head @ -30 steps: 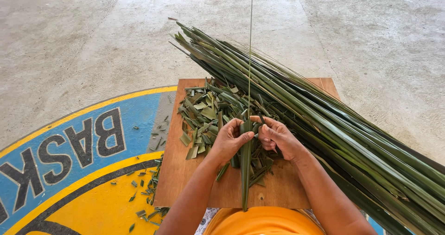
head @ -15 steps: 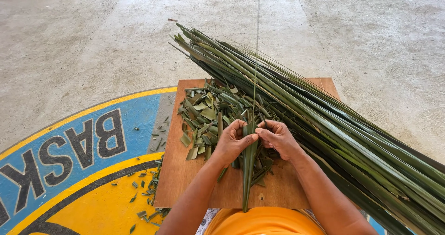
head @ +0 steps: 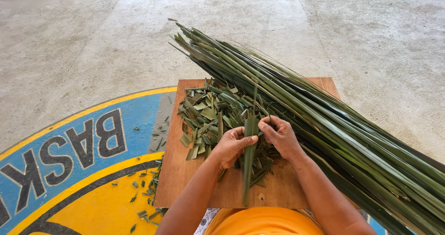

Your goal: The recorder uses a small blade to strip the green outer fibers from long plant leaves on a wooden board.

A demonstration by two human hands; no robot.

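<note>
Head view: a person sits at the near edge of a square wooden board [head: 185, 179] laid on a concrete floor [head: 83, 45], part of which is painted with a blue and yellow court marking [head: 69, 170]. Both hands work over the middle of the board on one long palm leaflet [head: 249, 156], which stands nearly upright between them and runs down to the near edge. The left hand [head: 229, 147] has its fingers curled around the green blade, pinching it from the left side. The right hand [head: 279, 134] has its fingertips closed on the leaflet's right side, where a thin midrib seems to part from the blade; the exact grip is too small to tell.

Behind the hands, on the far left part of the board, lies a heap of short cut leaf pieces [head: 208, 112], and more scraps [head: 143, 193] have spilled onto the paint off the left edge. A thick bundle of long palm leaflets [head: 324, 124] crosses the right side of the board from far edge to near right corner. Judging by the two piles, a fair share is trimmed, yet far more remains in the bundle.
</note>
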